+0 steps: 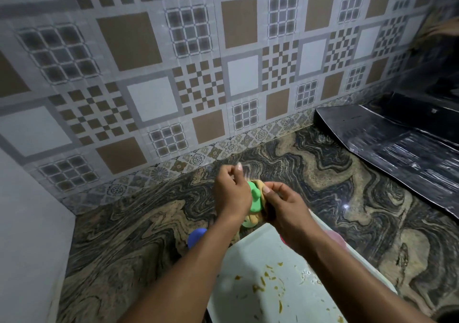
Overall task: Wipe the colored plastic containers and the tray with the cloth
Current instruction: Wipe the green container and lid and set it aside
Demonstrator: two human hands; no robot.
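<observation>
The green plastic container is held up above the far end of the white tray, caught between the person's two hands. The left hand closes around its left side, fingers curled and the thumb raised, so the grip is tight on the container. The right hand is wrapped around a tan cloth and presses it against the container's right side; its fingers are bent in over the cloth, and a fold of the same cloth hangs below the container. A second pale green piece shows just under the hands, at the tray's far edge; whether it touches the tray cannot be told. A blue plastic container sits on the marbled stone counter just left of the tray, partly hidden by the left forearm. A pink or red piece peeks out at the tray's right edge behind the right forearm. The tray itself lies on the counter nearest the viewer, and its bare surface carries yellowish-brown smears and scraps. Beyond the tray, a patterned tile wall rises from the counter's far edge. To the tray's right, further back, a black glossy stove top rests on the counter.
</observation>
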